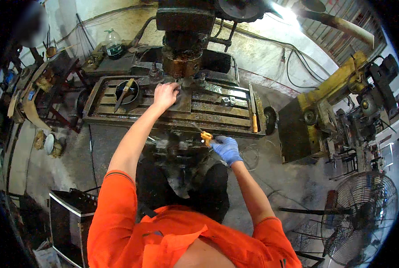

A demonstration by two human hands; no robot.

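Observation:
My bare left hand (165, 95) reaches over the slotted machine table (141, 109), just below the milling machine's spindle head (181, 62). Its fingers are curled at a small dark piece by the spindle; what they grip is mostly hidden. My right hand (226, 149) wears a blue glove and is closed round a yellow-orange air blow gun (206, 137). The gun's thin nozzle points up and left, toward the table's front edge, and stays apart from the left hand.
A black bucket (132, 102) with a brush (127, 89) across it stands left on the table. Small metal blocks (228, 101) and a wooden-handled file (255, 120) lie right. Farther right are a yellow machine (304, 125) and a fan (359, 219). A bottle (113, 44) stands behind left.

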